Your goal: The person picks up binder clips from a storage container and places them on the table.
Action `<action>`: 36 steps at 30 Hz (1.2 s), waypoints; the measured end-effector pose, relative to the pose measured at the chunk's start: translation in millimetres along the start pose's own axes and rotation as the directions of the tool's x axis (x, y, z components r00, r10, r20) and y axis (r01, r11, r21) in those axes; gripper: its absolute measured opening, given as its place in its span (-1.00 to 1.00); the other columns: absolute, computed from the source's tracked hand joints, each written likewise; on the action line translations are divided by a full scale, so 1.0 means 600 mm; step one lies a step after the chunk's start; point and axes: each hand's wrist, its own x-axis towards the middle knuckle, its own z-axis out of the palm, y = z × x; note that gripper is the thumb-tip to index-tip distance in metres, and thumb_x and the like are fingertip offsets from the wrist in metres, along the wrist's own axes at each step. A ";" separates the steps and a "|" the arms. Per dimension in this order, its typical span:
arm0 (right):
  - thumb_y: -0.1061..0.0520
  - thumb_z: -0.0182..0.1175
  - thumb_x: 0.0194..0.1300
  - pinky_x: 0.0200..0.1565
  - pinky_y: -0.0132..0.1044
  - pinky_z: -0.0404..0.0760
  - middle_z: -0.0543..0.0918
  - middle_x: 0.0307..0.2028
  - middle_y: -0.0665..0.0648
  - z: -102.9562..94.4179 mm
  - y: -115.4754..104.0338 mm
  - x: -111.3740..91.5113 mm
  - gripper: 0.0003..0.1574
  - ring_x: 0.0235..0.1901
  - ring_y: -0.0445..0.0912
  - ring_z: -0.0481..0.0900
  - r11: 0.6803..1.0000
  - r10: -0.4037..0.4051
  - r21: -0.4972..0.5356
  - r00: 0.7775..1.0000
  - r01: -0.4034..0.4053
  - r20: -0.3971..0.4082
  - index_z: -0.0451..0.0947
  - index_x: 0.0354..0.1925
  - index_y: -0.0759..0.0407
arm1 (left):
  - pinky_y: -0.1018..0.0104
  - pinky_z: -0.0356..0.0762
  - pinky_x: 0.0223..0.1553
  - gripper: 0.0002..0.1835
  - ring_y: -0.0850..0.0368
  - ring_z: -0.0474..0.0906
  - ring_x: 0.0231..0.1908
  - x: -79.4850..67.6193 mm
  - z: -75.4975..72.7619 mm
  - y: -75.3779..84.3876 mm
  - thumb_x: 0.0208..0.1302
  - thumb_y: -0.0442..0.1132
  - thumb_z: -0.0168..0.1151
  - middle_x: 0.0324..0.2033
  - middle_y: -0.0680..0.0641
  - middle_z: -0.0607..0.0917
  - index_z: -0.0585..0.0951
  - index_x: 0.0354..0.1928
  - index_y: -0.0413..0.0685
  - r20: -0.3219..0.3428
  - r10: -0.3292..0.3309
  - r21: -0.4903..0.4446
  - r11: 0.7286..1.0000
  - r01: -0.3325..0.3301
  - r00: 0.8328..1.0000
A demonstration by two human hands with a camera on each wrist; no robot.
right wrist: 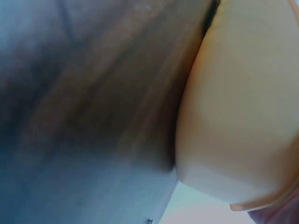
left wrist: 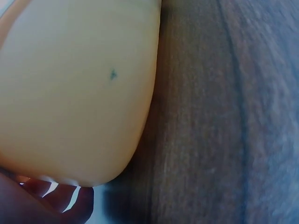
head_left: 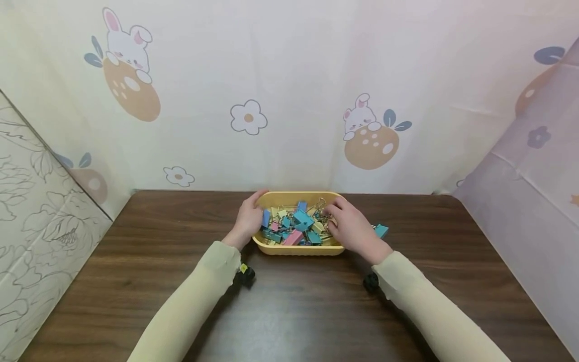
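A yellow plastic basket with rounded corners stands near the table's far edge, filled with binder clips in teal, blue, pink and yellow. My left hand grips the basket's left end; its fingers lie against the outer wall in the left wrist view. Over the right end, my right hand dips bent fingers among the clips, close to some silver wire handles. I cannot tell whether those fingers pinch a clip. On the table just right of that hand lies a teal binder clip.
The dark wood-grain tabletop extends in front and to both sides. A pale curtain with printed rabbits and flowers hangs right behind the far edge. Patterned panels flank the table.
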 end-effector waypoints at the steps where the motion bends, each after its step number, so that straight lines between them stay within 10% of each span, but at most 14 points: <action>1: 0.24 0.30 0.22 -0.01 -0.05 0.60 0.51 -0.04 0.13 0.000 -0.001 0.001 -0.72 -0.11 -0.01 0.52 1.000 0.009 -0.011 1.000 -0.009 0.019 0.63 -0.06 0.18 | -0.04 0.18 0.37 -0.44 -0.02 0.28 0.36 0.000 0.000 0.000 0.48 -0.40 -0.21 0.42 -0.05 0.34 0.35 0.45 0.13 -0.001 -0.004 -0.002 1.000 0.004 1.000; 9: 0.10 0.33 0.19 -0.07 -0.02 0.60 0.63 -0.15 0.11 0.003 -0.007 0.007 -0.61 -0.14 0.03 0.56 0.987 0.022 -0.159 0.991 -0.002 0.129 0.62 0.00 0.15 | -0.04 0.20 0.36 -0.43 -0.02 0.29 0.35 -0.002 0.004 -0.002 0.48 -0.42 -0.21 0.41 -0.04 0.36 0.34 0.46 0.11 0.006 -0.010 -0.004 1.000 0.010 1.000; 18: 0.11 0.38 0.10 0.04 -0.02 0.53 0.54 -0.07 0.10 0.003 -0.003 0.014 -0.54 -0.11 0.01 0.48 0.997 0.034 -0.074 0.988 -0.023 0.149 0.58 0.00 0.10 | -0.03 0.21 0.36 -0.44 -0.02 0.28 0.36 -0.003 0.002 0.001 0.48 -0.41 -0.21 0.39 -0.04 0.37 0.35 0.45 0.10 0.001 -0.004 -0.002 1.000 0.004 1.000; 36: 0.19 0.34 0.13 -0.12 -0.03 0.55 0.64 -0.10 0.17 -0.055 0.043 -0.009 -0.60 -0.16 0.02 0.55 0.974 0.003 0.223 0.983 0.039 -0.183 0.59 -0.03 0.25 | 0.02 0.18 0.37 -0.42 0.03 0.26 0.37 0.003 0.001 -0.002 0.47 -0.42 -0.21 0.42 -0.03 0.35 0.35 0.46 0.10 -0.005 0.016 -0.007 1.000 -0.016 1.000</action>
